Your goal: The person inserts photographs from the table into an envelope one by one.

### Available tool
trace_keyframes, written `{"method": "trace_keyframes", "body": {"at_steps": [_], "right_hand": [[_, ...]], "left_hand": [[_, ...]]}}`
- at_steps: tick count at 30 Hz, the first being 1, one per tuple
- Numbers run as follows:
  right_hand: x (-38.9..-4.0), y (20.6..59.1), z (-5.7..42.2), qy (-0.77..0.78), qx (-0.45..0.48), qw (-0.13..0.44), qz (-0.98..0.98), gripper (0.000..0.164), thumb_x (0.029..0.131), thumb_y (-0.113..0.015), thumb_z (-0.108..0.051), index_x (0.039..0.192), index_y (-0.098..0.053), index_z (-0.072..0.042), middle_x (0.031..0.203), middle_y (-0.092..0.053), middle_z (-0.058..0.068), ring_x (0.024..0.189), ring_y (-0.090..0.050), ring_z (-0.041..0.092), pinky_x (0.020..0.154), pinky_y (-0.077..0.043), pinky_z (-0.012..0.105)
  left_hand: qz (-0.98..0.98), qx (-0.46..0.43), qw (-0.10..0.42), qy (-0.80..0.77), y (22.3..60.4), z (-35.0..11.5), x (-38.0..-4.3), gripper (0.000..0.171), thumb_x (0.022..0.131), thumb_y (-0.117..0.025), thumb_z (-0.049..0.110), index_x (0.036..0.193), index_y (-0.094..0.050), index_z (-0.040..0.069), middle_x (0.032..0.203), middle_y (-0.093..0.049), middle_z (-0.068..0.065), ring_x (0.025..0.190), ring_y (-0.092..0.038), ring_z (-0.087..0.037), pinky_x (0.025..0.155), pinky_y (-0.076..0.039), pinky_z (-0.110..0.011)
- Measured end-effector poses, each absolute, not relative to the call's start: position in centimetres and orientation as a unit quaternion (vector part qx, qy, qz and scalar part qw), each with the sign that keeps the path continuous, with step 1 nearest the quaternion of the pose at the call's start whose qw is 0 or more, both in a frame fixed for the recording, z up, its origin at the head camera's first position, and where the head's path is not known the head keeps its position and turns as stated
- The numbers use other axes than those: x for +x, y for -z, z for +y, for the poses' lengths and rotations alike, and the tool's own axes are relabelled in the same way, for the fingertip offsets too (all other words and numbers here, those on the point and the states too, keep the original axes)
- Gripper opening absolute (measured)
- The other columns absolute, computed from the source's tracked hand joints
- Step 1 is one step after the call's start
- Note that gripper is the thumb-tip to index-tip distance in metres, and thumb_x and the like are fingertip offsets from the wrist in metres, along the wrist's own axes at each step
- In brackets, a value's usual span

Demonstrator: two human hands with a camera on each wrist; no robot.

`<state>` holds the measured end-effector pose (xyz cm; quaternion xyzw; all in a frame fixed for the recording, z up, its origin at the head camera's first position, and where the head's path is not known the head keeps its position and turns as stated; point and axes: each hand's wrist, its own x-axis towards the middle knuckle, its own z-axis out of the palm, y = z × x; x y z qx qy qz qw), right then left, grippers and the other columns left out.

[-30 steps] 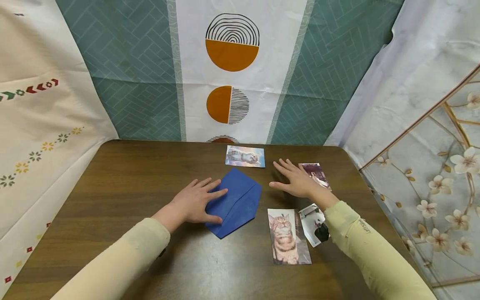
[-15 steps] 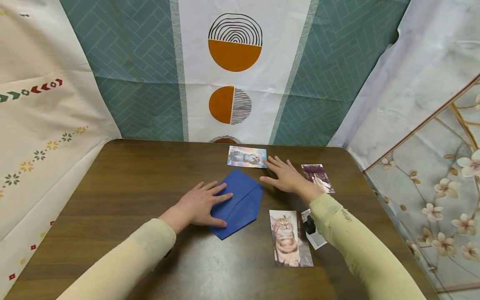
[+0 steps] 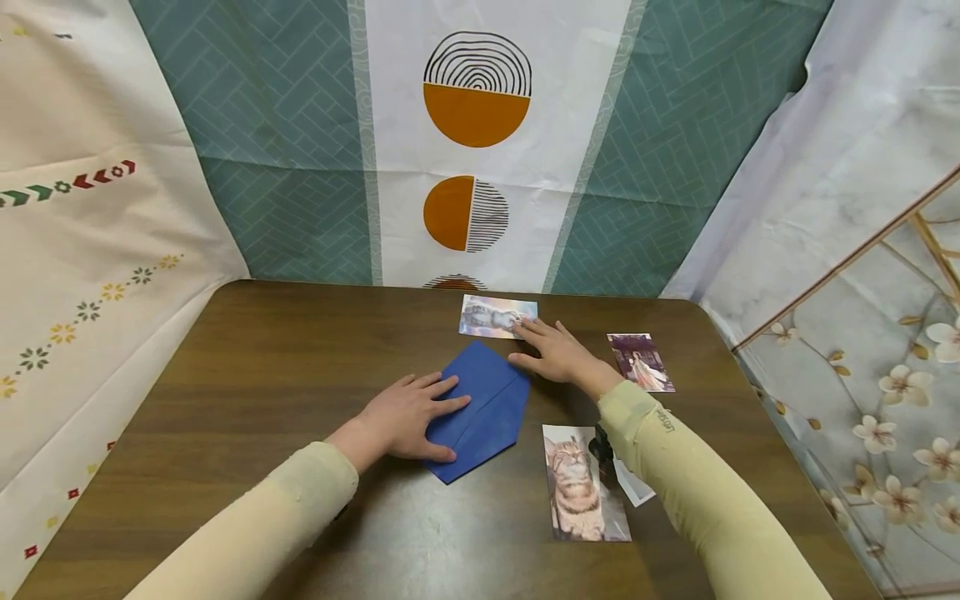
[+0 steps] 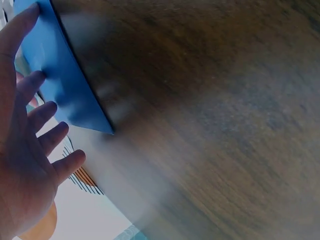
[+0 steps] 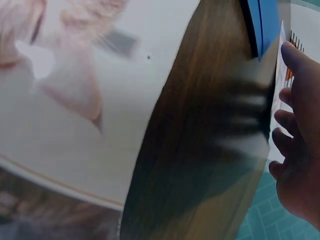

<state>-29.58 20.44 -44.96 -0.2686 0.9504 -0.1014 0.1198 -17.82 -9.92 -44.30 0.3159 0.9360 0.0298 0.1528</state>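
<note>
A blue envelope [image 3: 487, 417] lies on the brown table, one corner towards the back. My left hand [image 3: 408, 417] is spread over its left side; in the left wrist view the straight fingers meet the envelope [image 4: 60, 75]. Behind it lies a photo card of a grey kitten on a pastel ground [image 3: 480, 315]. My right hand [image 3: 555, 350] reaches over that card's right end with fingers extended. Whether the fingertips press on it I cannot tell. The right thumb is near the envelope's right corner.
An orange tabby photo [image 3: 573, 492] lies in front of the right forearm. A white card [image 3: 636, 485] beside it is mostly hidden by that sleeve. A purple picture card [image 3: 641, 362] lies at the right. Patterned cloths [image 3: 300, 167] hang along the table's back and sides.
My right hand has moved left and away from me, from beside the purple card to over the kitten card. The left hand stays on the envelope. The whole view has shifted slightly.
</note>
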Motion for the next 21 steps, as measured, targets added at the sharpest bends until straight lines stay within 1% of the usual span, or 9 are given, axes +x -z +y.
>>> {"method": "trace_keyframes", "body": {"at_steps": [9, 12, 16, 21], "right_hand": [[-29.7, 45.7, 20.8, 0.096, -0.267, 0.122, 0.951, 0.072, 0.110, -0.050, -0.055, 0.168, -0.037, -0.013, 0.175, -0.028, 0.012, 0.163, -0.023, 0.034, 0.130, -0.005, 0.061], [-29.5, 45.6, 21.1, 0.100, -0.273, 0.114, 0.950, 0.069, 0.111, -0.052, -0.052, 0.166, -0.041, -0.011, 0.173, -0.032, 0.014, 0.161, -0.027, 0.035, 0.129, -0.007, 0.063], [-29.3, 45.5, 21.8, 0.107, -0.280, 0.098, 0.949, 0.064, 0.111, -0.053, -0.049, 0.162, -0.048, -0.011, 0.170, -0.038, 0.016, 0.158, -0.033, 0.037, 0.128, -0.010, 0.065], [-29.1, 45.5, 22.8, 0.113, -0.283, 0.085, 0.949, 0.060, 0.111, -0.055, -0.048, 0.157, -0.055, -0.010, 0.168, -0.042, 0.016, 0.156, -0.038, 0.037, 0.128, -0.011, 0.065]], "left_hand": [[0.937, 0.312, 0.152, -0.028, 44.6, -10.4, -17.6, 0.091, 0.091, -0.065, 0.077, 0.167, -0.040, 0.034, 0.176, -0.029, -0.006, 0.162, -0.025, -0.036, 0.126, -0.024, -0.061], [0.939, 0.306, 0.153, -0.035, 44.6, -10.8, -17.4, 0.090, 0.092, -0.066, 0.075, 0.167, -0.040, 0.033, 0.176, -0.029, -0.006, 0.161, -0.026, -0.036, 0.126, -0.024, -0.062], [0.942, 0.300, 0.142, -0.038, 44.8, -11.6, -17.1, 0.090, 0.092, -0.067, 0.073, 0.167, -0.041, 0.030, 0.175, -0.031, -0.008, 0.161, -0.028, -0.037, 0.125, -0.025, -0.062], [0.947, 0.288, 0.129, -0.051, 44.9, -12.8, -16.6, 0.091, 0.091, -0.069, 0.072, 0.166, -0.043, 0.026, 0.174, -0.033, -0.012, 0.159, -0.030, -0.039, 0.124, -0.026, -0.063]]}}
